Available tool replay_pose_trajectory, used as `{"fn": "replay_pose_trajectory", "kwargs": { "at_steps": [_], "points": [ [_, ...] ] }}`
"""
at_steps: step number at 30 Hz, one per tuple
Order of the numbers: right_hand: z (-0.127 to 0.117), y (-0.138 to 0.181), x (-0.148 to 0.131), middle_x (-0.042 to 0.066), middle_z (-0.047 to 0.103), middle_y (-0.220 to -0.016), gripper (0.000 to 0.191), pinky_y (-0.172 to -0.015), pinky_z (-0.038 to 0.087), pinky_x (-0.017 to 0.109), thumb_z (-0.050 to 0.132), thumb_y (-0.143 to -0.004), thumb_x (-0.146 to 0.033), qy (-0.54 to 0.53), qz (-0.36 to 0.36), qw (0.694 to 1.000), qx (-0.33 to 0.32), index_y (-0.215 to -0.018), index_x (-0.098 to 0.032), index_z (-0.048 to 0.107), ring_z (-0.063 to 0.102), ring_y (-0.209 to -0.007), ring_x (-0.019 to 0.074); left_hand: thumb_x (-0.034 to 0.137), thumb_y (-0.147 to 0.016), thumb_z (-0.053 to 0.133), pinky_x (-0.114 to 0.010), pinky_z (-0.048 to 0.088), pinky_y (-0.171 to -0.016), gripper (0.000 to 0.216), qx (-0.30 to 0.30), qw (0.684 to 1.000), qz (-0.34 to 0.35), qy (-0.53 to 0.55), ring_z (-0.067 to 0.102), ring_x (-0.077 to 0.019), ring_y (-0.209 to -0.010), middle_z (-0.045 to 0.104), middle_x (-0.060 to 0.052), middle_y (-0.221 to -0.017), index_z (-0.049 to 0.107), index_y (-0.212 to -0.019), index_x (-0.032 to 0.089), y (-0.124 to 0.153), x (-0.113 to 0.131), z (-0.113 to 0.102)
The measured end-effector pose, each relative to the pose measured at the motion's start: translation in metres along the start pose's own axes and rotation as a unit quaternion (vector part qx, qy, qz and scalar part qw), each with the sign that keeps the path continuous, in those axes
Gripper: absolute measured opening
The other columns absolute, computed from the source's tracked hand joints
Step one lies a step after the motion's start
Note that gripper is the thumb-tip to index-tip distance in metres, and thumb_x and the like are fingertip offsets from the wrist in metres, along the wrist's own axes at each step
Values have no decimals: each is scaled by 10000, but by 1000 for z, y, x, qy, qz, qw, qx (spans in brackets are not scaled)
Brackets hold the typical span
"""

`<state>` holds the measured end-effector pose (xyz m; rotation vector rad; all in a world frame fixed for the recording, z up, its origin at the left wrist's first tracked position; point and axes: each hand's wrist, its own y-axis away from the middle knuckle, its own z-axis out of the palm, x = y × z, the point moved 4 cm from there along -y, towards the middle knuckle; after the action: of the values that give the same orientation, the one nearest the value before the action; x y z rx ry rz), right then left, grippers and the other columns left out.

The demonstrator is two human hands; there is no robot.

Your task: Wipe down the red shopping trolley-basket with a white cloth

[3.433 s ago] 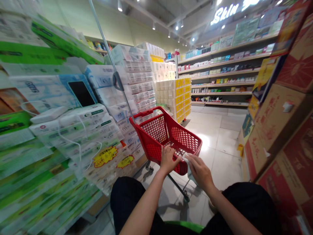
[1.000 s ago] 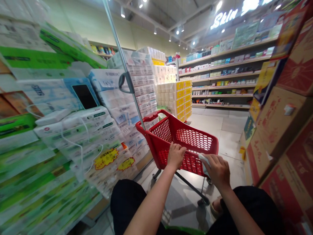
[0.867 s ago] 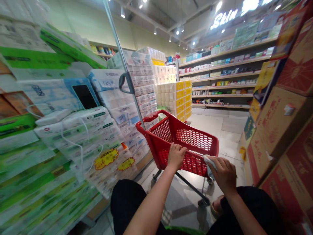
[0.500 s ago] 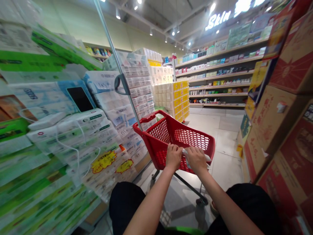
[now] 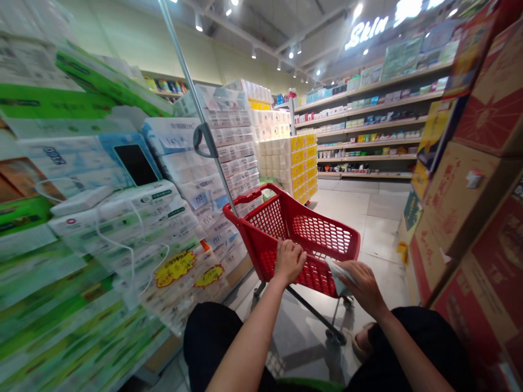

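Note:
A red plastic shopping cart (image 5: 322, 226) with perforated sides stands before me, a metal pole rising at its handle end. My left hand (image 5: 289, 261) is wrapped over the near rim of the basket. To the right of it, my right hand (image 5: 362, 280) pinches a pale, thin cloth or wipe (image 5: 340, 277) against the near side, close to the basket's right end. Part of the cloth is covered by my fingers.
Stacked tissue packs (image 5: 204, 158) stand on the left, with a dark-screened phone (image 5: 137, 165) and a white cable on them. Cardboard boxes (image 5: 457, 201) are piled on the right. Stocked shelves (image 5: 363, 130) line the back beyond the tiled floor (image 5: 376, 234).
My right hand has moved right along the near rim with the cloth, away from my left hand. The left hand keeps its place on the rim.

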<state>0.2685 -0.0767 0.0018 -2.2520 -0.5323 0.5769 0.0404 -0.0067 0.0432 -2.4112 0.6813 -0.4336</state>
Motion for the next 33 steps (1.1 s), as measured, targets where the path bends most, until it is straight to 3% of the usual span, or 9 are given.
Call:
{"fn": "replay_pose_trajectory", "kwargs": {
  "at_steps": [7,16,19,27,30,33],
  "points": [
    [4,-6,27,50,705,-1004,267,-906,453,407,465,-953,-390,-108,21,994,-5,-1016,-247,681,616,-985,228,354,-951,494,-532,137,-1196,158,-20,1000,0,21,423,-206,-1219,541,-24,-1044,604,-946,241,2,-7,5],
    [-14,-30,71,48,718,-914,304,-849,491,376,496,-934,-456,-39,84,994,53,-970,-250,716,626,-947,229,361,-952,491,-536,133,-1194,152,-33,999,-2,13,410,-209,-1251,540,-22,-1051,595,-959,249,2,-12,6],
    [-10,-25,51,43,711,-953,275,-897,472,395,459,-959,-397,-29,59,998,21,-988,-250,689,613,-987,229,350,-959,471,-536,151,-1191,157,-32,999,-8,3,397,-212,-1280,547,-24,-1055,585,-981,244,2,-16,7],
    [22,-4,-49,72,672,-1072,219,-976,422,440,500,-942,-342,22,16,1000,10,-1080,-235,632,546,-1118,266,476,-984,384,-522,186,-1187,348,-45,997,-64,5,324,-236,-1376,582,-53,-1133,581,-887,207,-2,-48,-3],
    [29,-9,-65,70,670,-1096,231,-956,432,418,495,-951,-342,20,-22,999,-21,-1115,-240,622,544,-1115,256,517,-983,360,-539,168,-1186,409,-47,996,-74,18,321,-250,-1380,599,-42,-1144,605,-848,218,3,-33,-9],
    [28,-18,-68,59,679,-1092,218,-946,431,400,474,-966,-326,19,-54,996,-64,-1100,-243,625,549,-1105,241,506,-986,363,-543,126,-1188,369,-56,997,-12,42,446,-227,-1261,644,-2,-1078,624,-905,258,16,8,-10]
  ]
}}
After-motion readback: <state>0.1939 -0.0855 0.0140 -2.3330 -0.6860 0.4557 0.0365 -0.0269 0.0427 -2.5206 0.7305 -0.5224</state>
